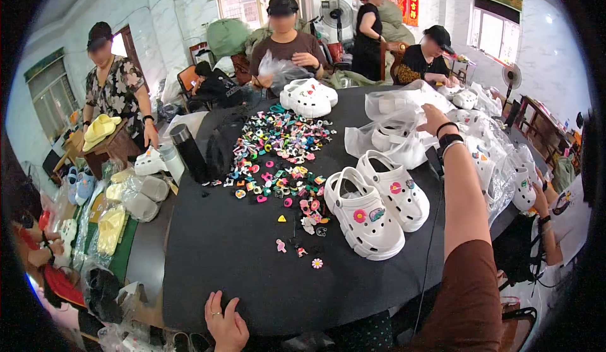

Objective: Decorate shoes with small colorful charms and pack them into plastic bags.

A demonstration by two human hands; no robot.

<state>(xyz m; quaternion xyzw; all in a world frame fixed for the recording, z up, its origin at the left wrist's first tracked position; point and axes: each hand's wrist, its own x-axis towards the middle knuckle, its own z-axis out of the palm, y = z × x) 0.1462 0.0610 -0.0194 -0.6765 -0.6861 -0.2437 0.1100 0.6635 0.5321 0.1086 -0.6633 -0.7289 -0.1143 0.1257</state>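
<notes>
Right hand (434, 119) stretched far across the black table (227, 251), fingers curled loosely down onto the clear plastic bags (394, 131) holding more white clogs; whether they have pinched the film cannot be told from here. Left hand (224, 320) lies flat at the near table edge, fingers spread, holding nothing, a ring on one finger. Between the two sits a pair of white clogs (375, 207), side by side, toes toward the near right, each already carrying a few small charms on its upper. The loose heap of coloured charms (281, 156) spreads just left of the pair, with strays trailing toward the near edge. Judgement: taking a bag cleanly likely wants a grip on the film near its mouth, lifted rather than dragged, so the sleeve does not sweep the finished pair or scatter charms; the flat left hand steadies the body for the long reach.
</notes>
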